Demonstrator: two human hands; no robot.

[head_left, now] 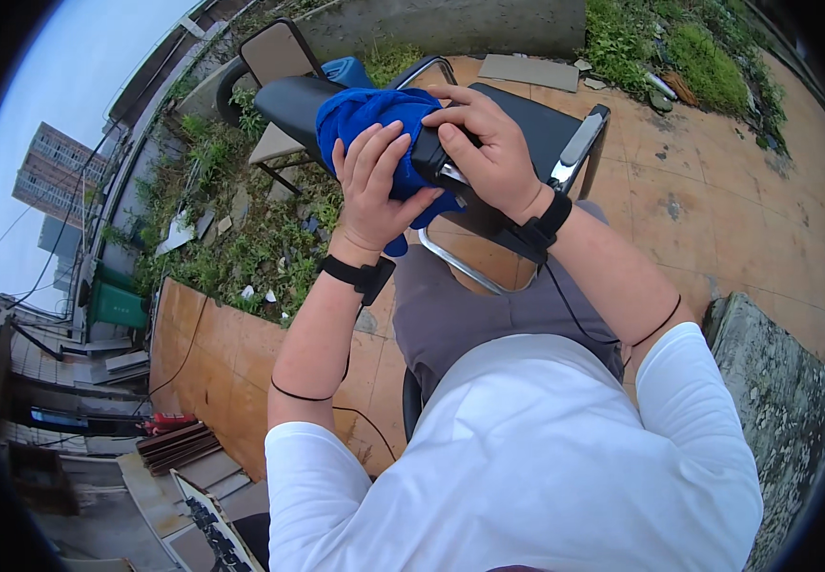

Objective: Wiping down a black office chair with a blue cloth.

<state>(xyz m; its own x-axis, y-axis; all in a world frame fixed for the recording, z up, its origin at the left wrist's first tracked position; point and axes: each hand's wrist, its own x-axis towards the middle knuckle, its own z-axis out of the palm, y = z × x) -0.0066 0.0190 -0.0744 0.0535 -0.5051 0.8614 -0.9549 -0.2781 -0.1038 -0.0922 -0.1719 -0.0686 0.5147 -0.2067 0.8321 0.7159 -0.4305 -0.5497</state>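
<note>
Head view: bright-blue fabric cloth (338, 110), toward twelve o'clock, over black padded chair part (428, 160).
Left hand (372, 191): fingers half-spread across cloth.
Right hand (496, 157): fingers bent over chair part.
Grip: not determinable, both.
Cloth: likely light, limp; take loose folds.

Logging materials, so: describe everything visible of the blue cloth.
The blue cloth is bright blue, soft-looking fabric, crumpled and folded. It's bunched over a black padded part, partly covering it, with loose ends below. The left hand lies over it, fingers extended; the right hand is at its right edge, contact unclear.
</note>
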